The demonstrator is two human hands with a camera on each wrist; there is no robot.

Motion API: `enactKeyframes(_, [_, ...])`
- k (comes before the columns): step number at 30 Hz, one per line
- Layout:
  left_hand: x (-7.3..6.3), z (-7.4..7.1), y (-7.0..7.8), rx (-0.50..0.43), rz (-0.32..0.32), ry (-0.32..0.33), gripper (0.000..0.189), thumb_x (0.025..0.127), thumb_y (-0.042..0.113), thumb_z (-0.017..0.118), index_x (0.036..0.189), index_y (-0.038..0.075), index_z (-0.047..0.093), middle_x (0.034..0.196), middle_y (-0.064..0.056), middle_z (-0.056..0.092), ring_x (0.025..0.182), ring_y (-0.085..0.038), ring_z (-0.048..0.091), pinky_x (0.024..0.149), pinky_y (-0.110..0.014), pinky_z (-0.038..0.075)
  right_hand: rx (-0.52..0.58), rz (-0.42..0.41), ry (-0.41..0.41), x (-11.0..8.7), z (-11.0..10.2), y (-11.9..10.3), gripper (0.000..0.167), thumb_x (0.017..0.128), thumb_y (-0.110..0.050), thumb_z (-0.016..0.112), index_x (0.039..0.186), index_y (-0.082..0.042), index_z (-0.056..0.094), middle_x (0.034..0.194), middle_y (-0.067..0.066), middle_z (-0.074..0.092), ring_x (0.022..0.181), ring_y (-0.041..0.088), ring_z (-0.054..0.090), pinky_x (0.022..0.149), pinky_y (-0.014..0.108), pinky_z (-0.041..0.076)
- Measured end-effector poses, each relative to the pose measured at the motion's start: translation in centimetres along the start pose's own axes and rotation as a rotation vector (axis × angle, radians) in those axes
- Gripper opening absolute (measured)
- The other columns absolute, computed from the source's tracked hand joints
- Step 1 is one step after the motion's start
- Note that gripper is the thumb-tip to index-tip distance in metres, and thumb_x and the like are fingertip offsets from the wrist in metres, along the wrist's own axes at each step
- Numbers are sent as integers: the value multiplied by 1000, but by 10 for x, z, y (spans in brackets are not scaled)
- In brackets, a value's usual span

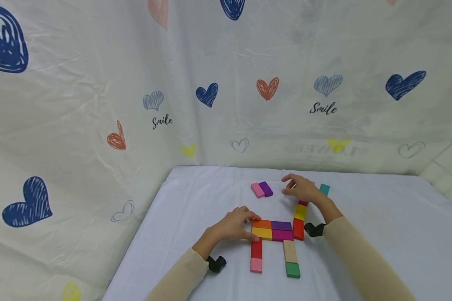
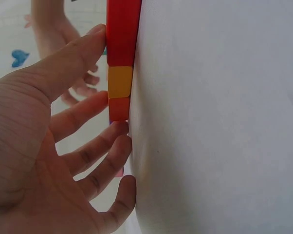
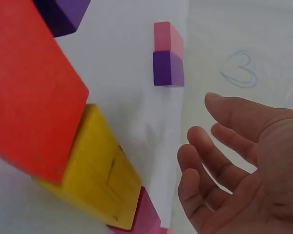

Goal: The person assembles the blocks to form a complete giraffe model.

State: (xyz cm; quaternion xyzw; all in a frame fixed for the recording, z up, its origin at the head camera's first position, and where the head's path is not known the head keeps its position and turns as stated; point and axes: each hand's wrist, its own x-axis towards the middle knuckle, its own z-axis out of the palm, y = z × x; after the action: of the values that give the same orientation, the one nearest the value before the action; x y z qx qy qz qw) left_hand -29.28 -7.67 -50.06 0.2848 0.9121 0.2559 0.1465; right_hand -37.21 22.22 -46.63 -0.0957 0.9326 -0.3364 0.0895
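Observation:
My left hand (image 1: 231, 225) rests at the left end of a flat group of wooden blocks, fingers loosely spread. In the left wrist view its thumb lies against a red block (image 2: 123, 34), with a yellow block (image 2: 119, 82) and an orange block (image 2: 119, 109) beside its other fingers. Over the far part of the table, my right hand (image 1: 303, 189) holds nothing, its fingers loosely bent. To its left lie a pink block (image 1: 258, 190) and a purple block (image 1: 265, 189), side by side. Below the right hand runs a column with a yellow block (image 1: 300, 212) and a red block (image 1: 298, 229).
Beneath the group, a pink block (image 1: 256, 265) and a green block (image 1: 293, 270) end two short legs of blocks. A teal block (image 1: 324, 189) lies right of the right hand. A white cloth (image 1: 391, 225) covers the table, with a heart-printed curtain (image 1: 233, 121) behind.

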Motion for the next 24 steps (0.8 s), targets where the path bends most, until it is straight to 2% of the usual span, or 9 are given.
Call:
enactKeyframes(6, [2,1,0,0,0,1,59,80,50,83,135,37,64,128,7,58,121,-10,49,96,-38,50,-6,-52,-99,14,14,-11,68,96,-21,71,154,-8,38,123,20,64,113,36,61,98,53,54])
enactKeyframes(11, [2,1,-2,3,3,6,59,80,50,84,134,37,64,127,8,58,121,-9,49,96,-37,50,-30,-18,-156,25,25,-19,78,95,-20,72,160,-15,30,128,20,64,116,36,62,103,56,51])
enactKeyframes(18, [2,1,-3,11,15,10,59,80,50,84,134,36,65,127,7,58,121,-9,49,96,-36,49,-119,-13,-164,37,34,-24,78,95,-17,72,161,-14,29,124,21,65,115,35,63,104,57,51])
enactKeyframes(24, [2,1,-2,10,17,9,59,80,50,83,134,36,64,127,8,58,121,-9,49,96,-36,49,-158,-11,-167,43,36,-23,72,94,-17,72,157,-13,37,127,23,63,117,38,61,104,58,50])
